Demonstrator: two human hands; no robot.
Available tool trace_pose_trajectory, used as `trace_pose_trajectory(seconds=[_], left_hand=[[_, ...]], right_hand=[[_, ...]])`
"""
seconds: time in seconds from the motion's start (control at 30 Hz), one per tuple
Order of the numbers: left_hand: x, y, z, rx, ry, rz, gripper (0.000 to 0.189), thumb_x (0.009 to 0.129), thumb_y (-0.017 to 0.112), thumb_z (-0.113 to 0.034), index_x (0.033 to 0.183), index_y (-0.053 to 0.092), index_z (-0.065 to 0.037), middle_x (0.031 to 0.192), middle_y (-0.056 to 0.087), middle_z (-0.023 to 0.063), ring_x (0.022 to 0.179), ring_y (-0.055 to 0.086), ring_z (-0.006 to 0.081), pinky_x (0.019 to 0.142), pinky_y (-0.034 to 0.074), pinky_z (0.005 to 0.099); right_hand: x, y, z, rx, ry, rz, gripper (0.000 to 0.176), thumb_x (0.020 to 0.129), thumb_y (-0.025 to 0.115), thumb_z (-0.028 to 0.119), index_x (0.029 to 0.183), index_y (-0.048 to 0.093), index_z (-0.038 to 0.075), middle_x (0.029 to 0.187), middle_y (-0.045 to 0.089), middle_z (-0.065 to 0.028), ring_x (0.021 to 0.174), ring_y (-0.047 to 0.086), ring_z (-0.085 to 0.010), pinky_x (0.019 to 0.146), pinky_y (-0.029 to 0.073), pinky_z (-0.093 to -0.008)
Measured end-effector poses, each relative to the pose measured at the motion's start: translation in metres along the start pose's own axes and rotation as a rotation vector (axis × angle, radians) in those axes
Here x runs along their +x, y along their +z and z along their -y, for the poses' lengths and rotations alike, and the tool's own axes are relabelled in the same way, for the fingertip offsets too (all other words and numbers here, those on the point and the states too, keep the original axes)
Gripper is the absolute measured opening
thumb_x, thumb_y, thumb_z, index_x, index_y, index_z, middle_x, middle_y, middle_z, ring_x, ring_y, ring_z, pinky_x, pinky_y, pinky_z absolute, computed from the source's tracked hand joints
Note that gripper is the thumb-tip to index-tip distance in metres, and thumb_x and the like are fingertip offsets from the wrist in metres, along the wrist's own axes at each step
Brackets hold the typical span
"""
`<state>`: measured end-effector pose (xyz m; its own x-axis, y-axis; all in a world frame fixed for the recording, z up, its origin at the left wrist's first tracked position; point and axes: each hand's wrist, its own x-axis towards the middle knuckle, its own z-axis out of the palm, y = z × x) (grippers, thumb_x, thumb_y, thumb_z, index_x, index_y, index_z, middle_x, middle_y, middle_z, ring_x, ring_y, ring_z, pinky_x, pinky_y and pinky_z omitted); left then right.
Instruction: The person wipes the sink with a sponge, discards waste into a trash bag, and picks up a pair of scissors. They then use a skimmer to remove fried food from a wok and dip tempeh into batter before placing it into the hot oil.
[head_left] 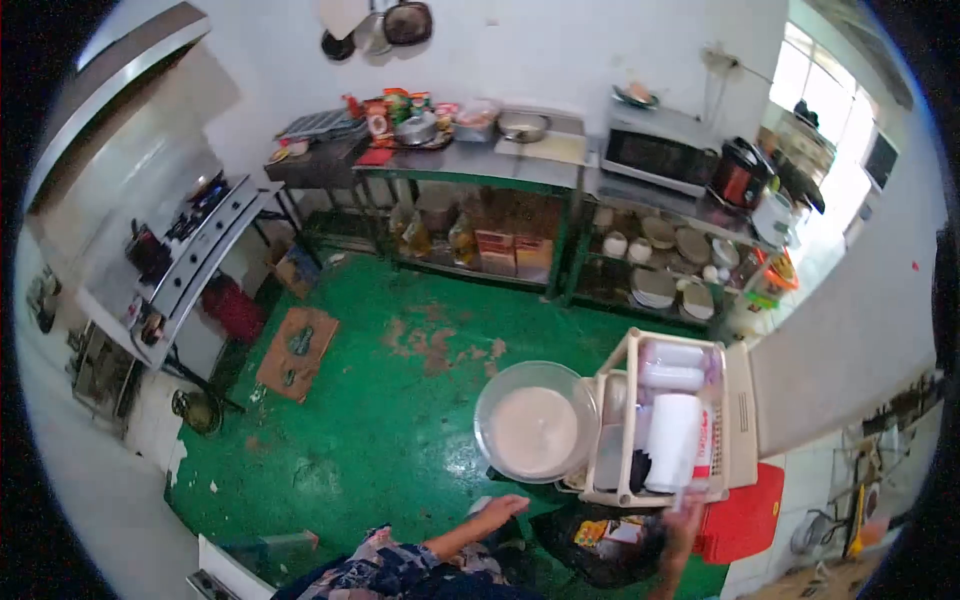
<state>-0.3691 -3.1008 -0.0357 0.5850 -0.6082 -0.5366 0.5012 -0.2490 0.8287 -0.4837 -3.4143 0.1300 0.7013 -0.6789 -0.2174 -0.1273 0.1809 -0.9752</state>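
Note:
My left hand [505, 510] is held out low in front of me, its fingers stretched out and nothing seen in them. Just beyond it is a large clear plastic basin [485, 405] with pale pinkish-brown contents. My right hand [684, 510] is blurred at the near right corner of a beige plastic rack [632, 400]; its fingers are too smeared to read. On the rack's top lie a white paper roll [673, 440] and plastic-wrapped white packs [672, 376]. Between my hands, a black plastic bag [570, 550] with colourful packets sits on the floor.
A red plastic piece [745, 515] lies right of the rack. Along the far wall stand a steel table [480, 165], a microwave [655, 155] and shelves of dishes [655, 285]. A gas stove [205, 250] is at left, with cardboard [310, 340] on the green floor [380, 440].

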Motion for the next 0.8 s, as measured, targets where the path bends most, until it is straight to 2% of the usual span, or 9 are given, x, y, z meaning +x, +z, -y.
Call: trace_pose_trajectory(seconds=[0.03, 0.1, 0.2, 0.27, 0.33, 0.37, 0.57, 0.67, 0.8], left_hand=[[-0.004, 0.003, -0.024, -0.011, 0.018, -0.016, 0.051, 0.087, 0.047, -0.049, 0.119, 0.052, -0.010, 0.110, 0.059, 0.0059, 0.099, 0.053, 0.0157, 0.085, 0.040, 0.0303], [-0.026, 0.008, -0.094, -0.351, -0.102, 0.086, 0.055, 0.089, 0.041, -0.053, 0.123, 0.049, -0.011, 0.115, 0.056, 0.0060, 0.109, 0.049, 0.0169, 0.089, 0.038, 0.0310], [-0.024, -0.017, -0.127, -0.734, 0.002, 0.214, 0.059, 0.088, 0.037, -0.056, 0.126, 0.045, -0.012, 0.119, 0.053, 0.0068, 0.116, 0.044, 0.0184, 0.094, 0.037, 0.0331], [-0.017, -0.053, -0.130, -0.871, 0.049, 0.177, 0.054, 0.091, 0.037, -0.049, 0.127, 0.043, -0.009, 0.123, 0.051, 0.0091, 0.119, 0.043, 0.0213, 0.099, 0.034, 0.0368], [-0.057, -0.105, -0.182, -0.815, 0.380, 0.109, 0.048, 0.092, 0.039, -0.039, 0.124, 0.044, -0.004, 0.126, 0.048, 0.0128, 0.116, 0.045, 0.0230, 0.100, 0.034, 0.0393], [-0.039, -0.141, -0.171, -1.129, 0.141, 0.038, 0.041, 0.091, 0.040, -0.030, 0.116, 0.047, 0.001, 0.127, 0.047, 0.0164, 0.114, 0.047, 0.0272, 0.101, 0.032, 0.0418], [-0.086, -0.381, -0.171, -1.413, 0.238, -0.037, 0.037, 0.089, 0.043, -0.029, 0.104, 0.050, 0.004, 0.125, 0.045, 0.0250, 0.117, 0.044, 0.0364, 0.100, 0.033, 0.0469], [-0.106, -0.471, -0.188, -1.277, 0.241, -0.155, 0.049, 0.089, 0.040, -0.043, 0.105, 0.049, 0.003, 0.126, 0.045, 0.0248, 0.117, 0.044, 0.0356, 0.100, 0.032, 0.0481], [-0.113, -0.582, -0.227, -1.157, 0.241, -0.142, 0.087, 0.077, 0.031, -0.072, 0.121, 0.043, 0.002, 0.127, 0.044, 0.0215, 0.118, 0.043, 0.0328, 0.101, 0.030, 0.0486]], right_hand=[[0.020, -0.004, -0.061, -0.333, -0.319, 0.074, 0.065, 0.061, 0.061, 0.001, 0.122, 0.039, 0.005, 0.098, 0.048, -0.0049, 0.075, 0.048, -0.0125, 0.057, 0.042, -0.0207], [-0.010, 0.083, -0.010, -0.294, -0.258, 0.406, 0.078, 0.057, 0.078, 0.009, 0.123, 0.038, 0.004, 0.104, 0.050, -0.0100, 0.090, 0.050, -0.0203, 0.082, 0.043, -0.0348], [-0.043, 0.202, 0.034, -0.430, -0.149, 0.527, 0.068, 0.061, 0.078, 0.024, 0.115, 0.044, 0.001, 0.102, 0.051, -0.0139, 0.096, 0.051, -0.0249, 0.084, 0.042, -0.0365], [-0.034, 0.259, -0.011, -0.600, -0.517, 0.642, 0.060, 0.069, 0.072, 0.032, 0.113, 0.047, 0.000, 0.104, 0.051, -0.0202, 0.096, 0.050, -0.0329, 0.087, 0.038, -0.0411], [-0.047, 0.331, 0.007, -0.758, -0.471, 0.834, 0.058, 0.072, 0.069, 0.030, 0.116, 0.046, 0.000, 0.107, 0.051, -0.0201, 0.103, 0.047, -0.0359, 0.091, 0.036, -0.0419], [-0.048, 0.365, 0.008, -0.754, -0.499, 0.856, 0.058, 0.072, 0.069, 0.030, 0.116, 0.046, 0.000, 0.107, 0.051, -0.0201, 0.103, 0.047, -0.0359, 0.091, 0.036, -0.0419], [-0.077, 0.587, 0.001, -0.601, -0.985, 1.103, 0.044, 0.076, 0.062, 0.008, 0.119, 0.049, 0.008, 0.116, 0.053, -0.0153, 0.103, 0.052, -0.0337, 0.089, 0.043, -0.0401], [-0.069, 0.676, -0.019, -0.771, -1.003, 1.204, 0.040, 0.078, 0.060, 0.010, 0.116, 0.052, 0.012, 0.116, 0.053, -0.0125, 0.103, 0.053, -0.0303, 0.083, 0.047, -0.0370], [-0.034, 0.806, -0.010, -0.975, -0.700, 1.087, 0.021, 0.083, 0.054, 0.015, 0.103, 0.058, 0.009, 0.084, 0.062, -0.0127, 0.076, 0.062, -0.0304, 0.065, 0.050, -0.0372]])
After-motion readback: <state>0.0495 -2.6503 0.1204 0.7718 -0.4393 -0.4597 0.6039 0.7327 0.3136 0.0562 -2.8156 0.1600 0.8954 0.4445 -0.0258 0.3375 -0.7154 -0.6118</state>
